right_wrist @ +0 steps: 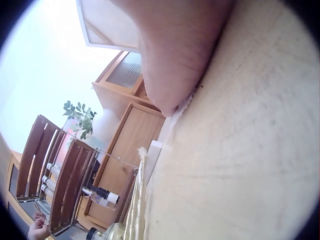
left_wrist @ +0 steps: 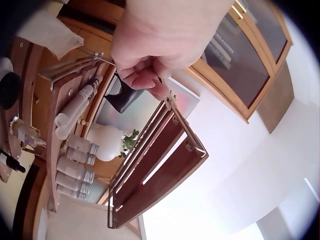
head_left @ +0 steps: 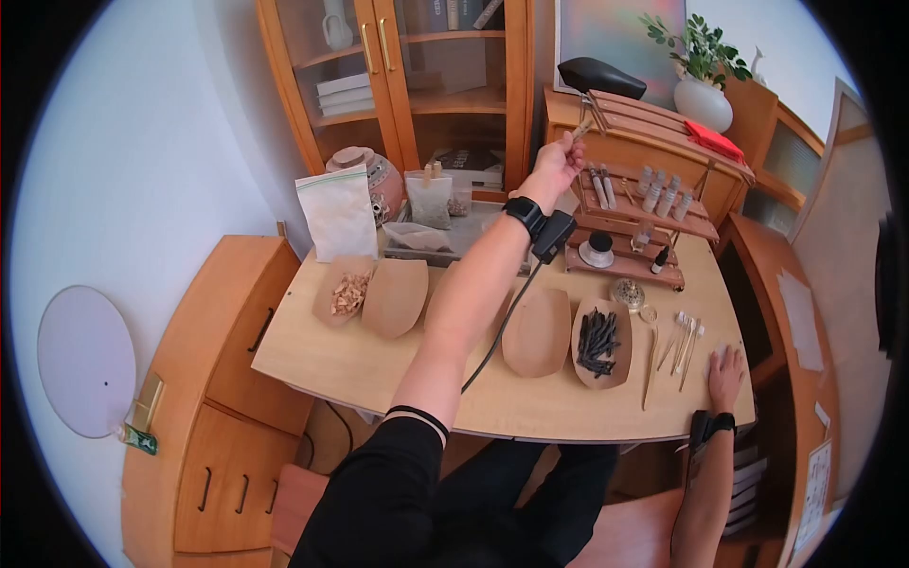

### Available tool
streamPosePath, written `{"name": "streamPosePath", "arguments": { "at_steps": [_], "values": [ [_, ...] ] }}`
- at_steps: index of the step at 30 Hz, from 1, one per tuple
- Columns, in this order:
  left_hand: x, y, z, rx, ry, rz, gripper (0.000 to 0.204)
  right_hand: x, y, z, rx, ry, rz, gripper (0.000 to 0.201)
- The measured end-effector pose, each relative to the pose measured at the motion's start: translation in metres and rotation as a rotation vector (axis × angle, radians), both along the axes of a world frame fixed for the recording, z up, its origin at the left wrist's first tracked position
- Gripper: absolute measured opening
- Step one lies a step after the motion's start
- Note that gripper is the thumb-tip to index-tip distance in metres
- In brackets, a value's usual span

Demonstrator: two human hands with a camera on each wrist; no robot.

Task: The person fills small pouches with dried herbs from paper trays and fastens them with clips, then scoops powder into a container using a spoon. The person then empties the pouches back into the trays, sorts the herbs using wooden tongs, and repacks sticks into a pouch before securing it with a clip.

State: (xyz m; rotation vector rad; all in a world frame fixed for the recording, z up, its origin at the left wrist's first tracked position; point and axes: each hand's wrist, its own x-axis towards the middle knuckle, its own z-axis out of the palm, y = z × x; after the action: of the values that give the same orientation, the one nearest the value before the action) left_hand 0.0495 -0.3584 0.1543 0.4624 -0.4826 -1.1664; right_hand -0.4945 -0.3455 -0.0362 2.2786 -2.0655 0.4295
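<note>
Left hand [head_left: 557, 166] was reaching away from me on a long forearm, its fingers curled in against the thumb and pinching the near-side end of the top shelf of a wooden rack [head_left: 644, 121]; the fingertips hid exactly which bit of the metal fitting they had. From my end, the head view put that rack at the far right of the table [head_left: 464, 421], its tiers stepping down toward me. A red cloth [head_left: 713, 140] lay on the top shelf, small glass jars [head_left: 653, 192] and two slim tubes [head_left: 598, 189] sat on the middle one, and the lowest held a dropper bottle [head_left: 660, 260] and a squat jar with a black lid [head_left: 597, 251]. My other feed showed the right hand [head_left: 726, 381] low at the table's right edge, gripping nothing that I could see, its fingers extended on something white [head_left: 723, 353]. Just left of it lay thin white-tipped tools [head_left: 686, 358] and a gold spoon [head_left: 650, 364], then a paper tray [head_left: 622, 373] of black sticks [head_left: 599, 341].
</note>
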Motion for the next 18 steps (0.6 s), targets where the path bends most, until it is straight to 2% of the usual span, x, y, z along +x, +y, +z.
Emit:
{"name": "streamPosePath", "arguments": {
  "at_steps": [4,18],
  "values": [
    [-0.006,-0.006,0.003,-0.019,0.082,0.013,0.024,0.000,-0.002,-0.001,-0.007,0.016,-0.012,0.063],
    [-0.018,-0.034,0.014,-0.085,0.256,-0.131,0.027,-0.007,-0.007,-0.007,-0.006,0.013,-0.015,0.064]
  ]
}}
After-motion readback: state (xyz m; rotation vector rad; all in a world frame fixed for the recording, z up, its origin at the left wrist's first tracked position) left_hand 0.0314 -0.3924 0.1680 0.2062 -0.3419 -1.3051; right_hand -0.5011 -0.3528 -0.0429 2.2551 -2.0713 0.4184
